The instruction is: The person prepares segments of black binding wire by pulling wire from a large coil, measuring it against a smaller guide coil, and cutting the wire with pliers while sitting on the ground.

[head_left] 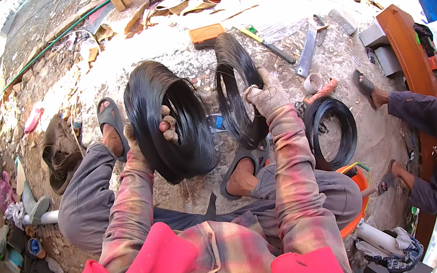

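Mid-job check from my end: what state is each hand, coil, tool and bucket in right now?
left hand: gloved, closed on the thick black coil
right hand: gloved, closed on the thin black coil
thick black coil: wound, held tilted
thin black coil: wound, held tilted
third black coil: wound, lying flat, unheld
yellow-and-black tool: lying down, unheld
orange bucket: partly hidden, contents unclear

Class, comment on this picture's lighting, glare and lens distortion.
Head view: harsh light bleaches parts of the ground nearly white; head view: bright streaks gleam on the black wire coil in the left hand; head view: a dark ring surrounds the round fisheye picture, and the orange board appears bowed.
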`<action>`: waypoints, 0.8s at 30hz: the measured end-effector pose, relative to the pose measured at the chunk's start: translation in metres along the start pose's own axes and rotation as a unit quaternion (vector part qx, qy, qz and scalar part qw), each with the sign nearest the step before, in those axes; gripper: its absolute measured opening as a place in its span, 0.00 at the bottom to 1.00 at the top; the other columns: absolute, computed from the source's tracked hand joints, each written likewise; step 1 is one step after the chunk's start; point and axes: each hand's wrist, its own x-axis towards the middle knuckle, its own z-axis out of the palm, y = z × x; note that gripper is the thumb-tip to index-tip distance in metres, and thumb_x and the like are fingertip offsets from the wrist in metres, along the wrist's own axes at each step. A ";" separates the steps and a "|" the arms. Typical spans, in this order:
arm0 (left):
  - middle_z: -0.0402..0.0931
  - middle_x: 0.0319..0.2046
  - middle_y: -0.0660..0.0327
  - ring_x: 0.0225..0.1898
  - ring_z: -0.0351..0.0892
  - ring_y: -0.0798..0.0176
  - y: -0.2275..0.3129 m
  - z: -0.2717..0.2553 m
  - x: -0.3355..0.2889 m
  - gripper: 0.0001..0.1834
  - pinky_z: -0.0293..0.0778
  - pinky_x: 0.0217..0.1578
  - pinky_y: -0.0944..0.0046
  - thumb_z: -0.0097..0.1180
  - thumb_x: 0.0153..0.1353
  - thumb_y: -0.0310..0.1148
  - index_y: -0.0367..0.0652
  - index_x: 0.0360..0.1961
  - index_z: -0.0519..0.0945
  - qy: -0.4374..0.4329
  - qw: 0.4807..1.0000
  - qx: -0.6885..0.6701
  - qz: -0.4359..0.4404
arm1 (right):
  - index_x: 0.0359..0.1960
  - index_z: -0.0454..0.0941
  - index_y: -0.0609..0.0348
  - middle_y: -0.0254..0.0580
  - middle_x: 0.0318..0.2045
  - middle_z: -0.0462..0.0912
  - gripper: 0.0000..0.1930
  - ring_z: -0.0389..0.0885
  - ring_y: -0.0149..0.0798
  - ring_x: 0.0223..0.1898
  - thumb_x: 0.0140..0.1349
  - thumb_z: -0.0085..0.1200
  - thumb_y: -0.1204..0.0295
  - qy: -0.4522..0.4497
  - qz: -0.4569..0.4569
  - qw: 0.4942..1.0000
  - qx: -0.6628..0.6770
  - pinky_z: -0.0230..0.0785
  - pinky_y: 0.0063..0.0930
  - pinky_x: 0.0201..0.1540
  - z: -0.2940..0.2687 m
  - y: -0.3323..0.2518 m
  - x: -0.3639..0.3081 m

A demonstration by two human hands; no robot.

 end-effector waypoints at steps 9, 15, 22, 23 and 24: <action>0.69 0.38 0.59 0.39 0.72 0.59 0.008 0.001 0.003 0.50 0.66 0.46 0.55 0.67 0.45 0.57 0.34 0.60 0.59 -0.047 0.999 -0.002 -0.006 | 0.49 0.75 0.66 0.37 0.25 0.79 0.20 0.73 0.27 0.19 0.52 0.55 0.74 0.009 0.150 0.959 0.239 0.67 0.22 0.22 -0.010 0.046 0.048; 0.69 0.38 0.59 0.39 0.72 0.59 0.009 -0.007 0.003 0.51 0.66 0.46 0.55 0.67 0.45 0.57 0.34 0.61 0.59 -0.046 0.999 -0.013 0.006 | 0.48 0.75 0.63 0.32 0.23 0.76 0.19 0.69 0.25 0.18 0.51 0.53 0.78 0.084 0.129 0.946 0.284 0.62 0.20 0.19 -0.048 0.012 0.038; 0.69 0.38 0.59 0.40 0.72 0.59 0.009 -0.009 -0.004 0.51 0.66 0.46 0.55 0.67 0.45 0.57 0.34 0.61 0.59 -0.021 1.000 -0.011 0.016 | 0.52 0.72 0.69 0.45 0.31 0.81 0.26 0.78 0.32 0.27 0.50 0.57 0.70 0.036 0.103 0.992 0.063 0.71 0.24 0.32 -0.061 0.046 0.048; 0.69 0.38 0.59 0.40 0.72 0.59 0.009 -0.007 -0.003 0.51 0.66 0.46 0.55 0.67 0.45 0.57 0.34 0.61 0.59 -0.020 1.000 -0.008 0.015 | 0.54 0.71 0.68 0.46 0.32 0.82 0.28 0.79 0.33 0.29 0.49 0.58 0.68 0.026 0.104 0.993 0.042 0.72 0.24 0.34 -0.064 0.046 0.051; 0.69 0.38 0.59 0.40 0.72 0.59 0.006 -0.006 -0.001 0.51 0.66 0.46 0.55 0.67 0.45 0.57 0.34 0.61 0.59 -0.018 1.000 -0.011 0.009 | 0.56 0.70 0.68 0.48 0.33 0.82 0.31 0.80 0.34 0.30 0.49 0.59 0.67 0.017 0.113 0.993 0.018 0.72 0.25 0.35 -0.067 0.051 0.050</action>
